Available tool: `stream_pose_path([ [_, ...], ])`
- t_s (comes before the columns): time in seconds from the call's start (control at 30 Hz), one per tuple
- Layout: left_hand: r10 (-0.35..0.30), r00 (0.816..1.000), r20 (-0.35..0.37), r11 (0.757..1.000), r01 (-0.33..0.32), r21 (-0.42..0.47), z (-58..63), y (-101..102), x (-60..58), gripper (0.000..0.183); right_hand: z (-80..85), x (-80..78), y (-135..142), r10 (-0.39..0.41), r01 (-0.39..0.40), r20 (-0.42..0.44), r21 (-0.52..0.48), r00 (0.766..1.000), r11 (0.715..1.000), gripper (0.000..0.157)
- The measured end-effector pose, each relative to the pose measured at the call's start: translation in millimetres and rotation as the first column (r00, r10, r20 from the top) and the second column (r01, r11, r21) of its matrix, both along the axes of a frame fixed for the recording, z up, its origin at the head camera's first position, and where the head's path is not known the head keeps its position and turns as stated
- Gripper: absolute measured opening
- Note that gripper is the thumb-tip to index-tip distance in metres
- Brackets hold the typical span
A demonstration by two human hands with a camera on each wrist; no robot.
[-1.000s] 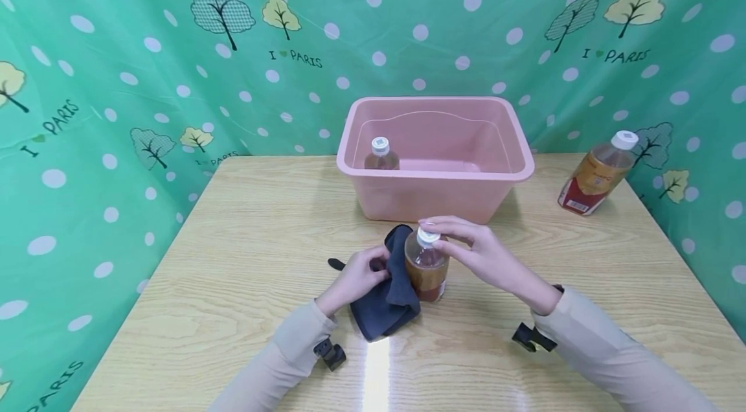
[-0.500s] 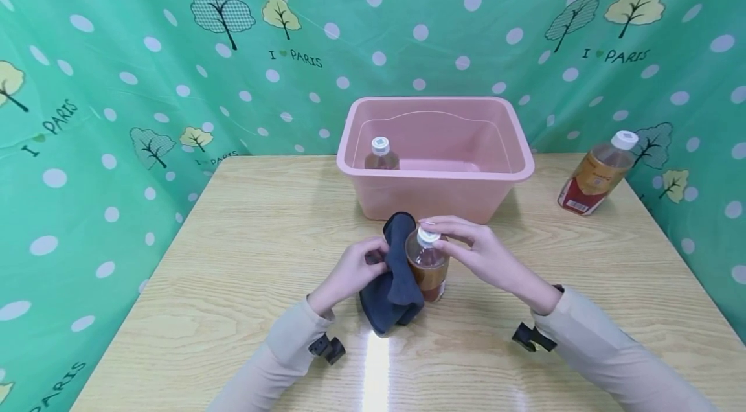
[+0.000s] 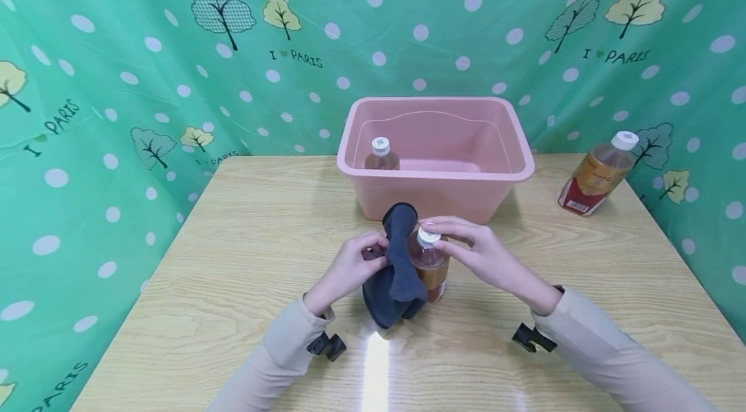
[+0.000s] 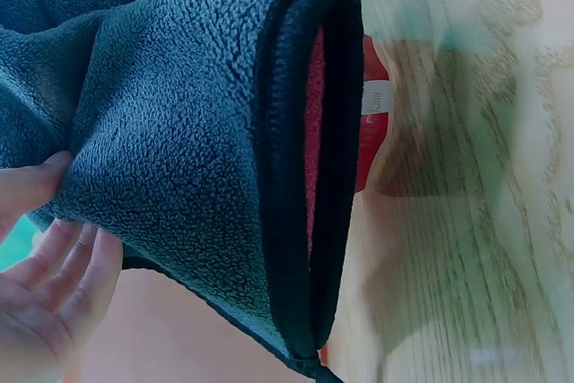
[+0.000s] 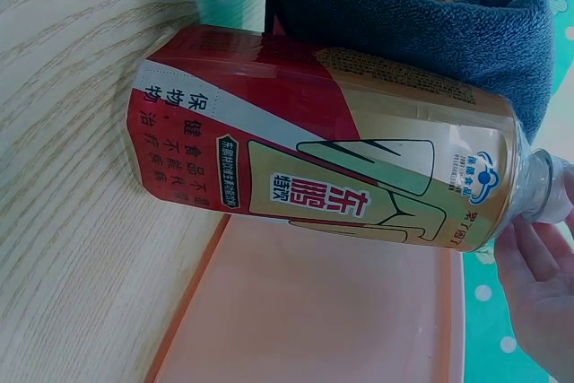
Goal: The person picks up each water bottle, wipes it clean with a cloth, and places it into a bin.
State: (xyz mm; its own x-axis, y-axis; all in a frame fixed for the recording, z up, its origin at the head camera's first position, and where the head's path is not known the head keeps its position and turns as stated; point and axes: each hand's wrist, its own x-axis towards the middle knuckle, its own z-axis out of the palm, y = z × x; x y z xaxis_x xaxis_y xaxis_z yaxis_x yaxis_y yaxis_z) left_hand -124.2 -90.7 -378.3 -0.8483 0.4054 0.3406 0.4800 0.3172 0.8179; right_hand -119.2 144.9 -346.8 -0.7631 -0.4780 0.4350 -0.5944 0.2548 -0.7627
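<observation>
A plastic drink bottle (image 3: 430, 267) with a white cap and a gold and red label (image 5: 305, 141) stands upright on the table. My right hand (image 3: 474, 250) grips it by the cap, thumb and fingers on either side. In my left hand (image 3: 353, 266) a dark blue-grey cloth (image 3: 396, 282) is pinched and pressed against the bottle's left side. In the left wrist view the fleecy cloth (image 4: 179, 123) hangs folded, hiding most of the bottle; only a strip of red label (image 4: 375, 114) shows past its edge.
Just behind the bottle stands a pink plastic bin (image 3: 431, 195), with another capped bottle (image 3: 381, 156) inside at its left. A third bottle (image 3: 597, 175) is at the table's back right, near the green dotted curtain (image 3: 373, 30). The wooden table (image 3: 245, 256) spreads around these things.
My left hand has moved slightly up and away along the bottle, and the cloth has lifted and bunched with it. The right hand and the bottle stay in place.
</observation>
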Motion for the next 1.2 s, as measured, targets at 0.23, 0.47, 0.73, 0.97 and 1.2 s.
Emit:
stream_pose_path([
  [0.23, 0.001, 1.0, 0.008, 1.0, -0.001, 0.011, -2.3, 1, -0.1, 0.015, -0.5, -0.4, 0, 0.003, -0.003, -0.019, -0.01, 1.0, 1.0, 0.031],
  [0.47, -0.008, 0.999, 0.036, 1.0, 0.008, -0.017, -11.8, 2, -2.1, 0.013, 0.3, 0.0, -1, 0.001, -0.001, -0.01, -0.007, 1.0, 1.0, 0.031],
  [0.73, -0.026, 0.999, 0.033, 0.999, 0.027, -0.038, -25.0, 1, -4.8, 0.014, 1.2, 0.7, -1, 0.001, -0.001, 0.012, -0.004, 1.0, 1.0, 0.031],
  [0.97, -0.027, 0.998, 0.056, 0.998, 0.03, -0.046, -4.3, 5, 6.2, 0.013, 1.4, 0.9, -1, -0.002, 0.002, 0.019, 0.001, 1.0, 1.0, 0.032],
  [1.2, -0.038, 0.999, 0.033, 0.997, 0.04, -0.071, -25.9, 4, -2.0, 0.016, 1.2, 0.9, -1, -0.003, 0.003, 0.015, 0.0, 1.0, 1.0, 0.031],
])
